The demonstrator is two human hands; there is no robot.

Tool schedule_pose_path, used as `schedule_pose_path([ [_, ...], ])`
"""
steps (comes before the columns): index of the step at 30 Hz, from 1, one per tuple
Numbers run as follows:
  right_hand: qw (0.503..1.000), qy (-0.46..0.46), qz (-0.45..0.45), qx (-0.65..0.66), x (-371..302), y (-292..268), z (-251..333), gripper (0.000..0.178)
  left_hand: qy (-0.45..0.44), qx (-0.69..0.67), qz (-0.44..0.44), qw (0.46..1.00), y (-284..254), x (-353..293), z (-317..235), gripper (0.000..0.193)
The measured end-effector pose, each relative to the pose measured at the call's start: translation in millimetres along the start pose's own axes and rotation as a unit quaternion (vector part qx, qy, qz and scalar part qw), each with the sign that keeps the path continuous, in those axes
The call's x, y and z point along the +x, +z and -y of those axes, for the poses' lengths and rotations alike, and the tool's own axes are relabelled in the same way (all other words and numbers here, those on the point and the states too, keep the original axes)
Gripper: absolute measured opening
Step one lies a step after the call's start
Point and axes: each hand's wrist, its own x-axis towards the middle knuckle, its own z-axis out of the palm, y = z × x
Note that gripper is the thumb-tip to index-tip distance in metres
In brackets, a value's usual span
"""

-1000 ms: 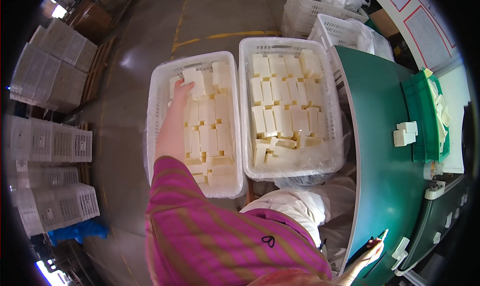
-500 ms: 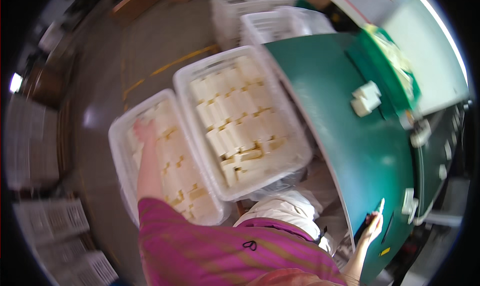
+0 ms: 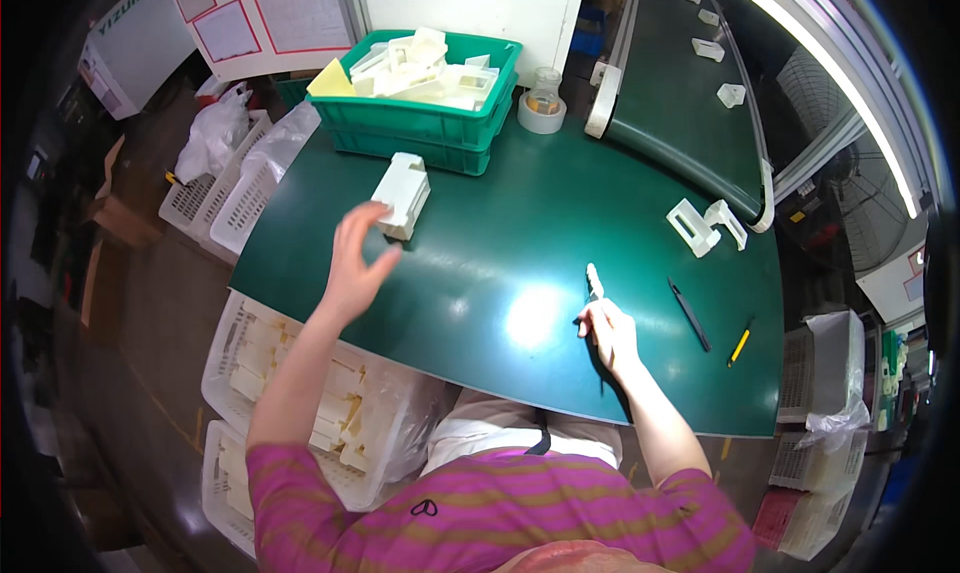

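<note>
My left hand (image 3: 358, 261) is over the green table, fingers apart and nothing in it. Its fingertips are close to a white plastic molded part (image 3: 403, 198), block-shaped, apparently several pieces together; whether they touch cannot be told. My right hand (image 3: 612, 335) is above the table at the right, its fingers curled and one finger stretched out with a whitish covering on its tip. A small dark bit shows at the curled fingers, but most of what they grip is hidden. A dark slim pen-like tool (image 3: 690, 315) and a yellow-handled cutter (image 3: 740, 345) lie to its right.
A green crate (image 3: 410, 123) full of white parts stands at the table's back left, beside a tape roll (image 3: 541, 119) with a jar. Two white parts (image 3: 692, 228) lie near the conveyor belt (image 3: 680, 103). Plastic-lined bins (image 3: 385, 453) of parts stand below the table's left front edge.
My view has swung from the bins to the table. My left hand has come out of a bin to the white part on the table. My right hand remains over the table, still curled.
</note>
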Motion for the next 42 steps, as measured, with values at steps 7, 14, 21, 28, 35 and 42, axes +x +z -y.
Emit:
schedule_pose_path([
  [7,0.994,0.064,0.022,0.08,-6.6,-19.8,7.8,0.023,-0.334,-0.102,0.115,0.93,36.9,113.3,95.1,0.077],
  [14,0.993,0.091,0.046,0.066,-0.5,-21.6,6.4,0.021,-0.342,-0.207,0.224,0.889,20.6,101.1,92.4,0.084],
  [21,0.996,0.039,0.011,0.079,-0.9,-15.1,-4.1,0.023,-0.39,-0.286,0.162,0.86,11.5,70.3,80.4,0.086],
  [28,1.0,0.012,-0.022,0.012,-3.8,-14.2,-7.7,0.02,-0.315,-0.323,-0.232,0.862,-129.3,-47.4,120.1,0.065],
  [35,0.966,-0.084,0.02,-0.244,12.4,4.7,-6.2,0.021,-0.425,-0.396,-0.467,0.667,-174.4,-286.4,242.3,0.049],
  [42,0.946,-0.143,0.022,-0.289,20.8,35.6,13.7,0.018,-0.539,-0.269,-0.47,0.645,-108.3,-282.6,307.8,0.052],
])
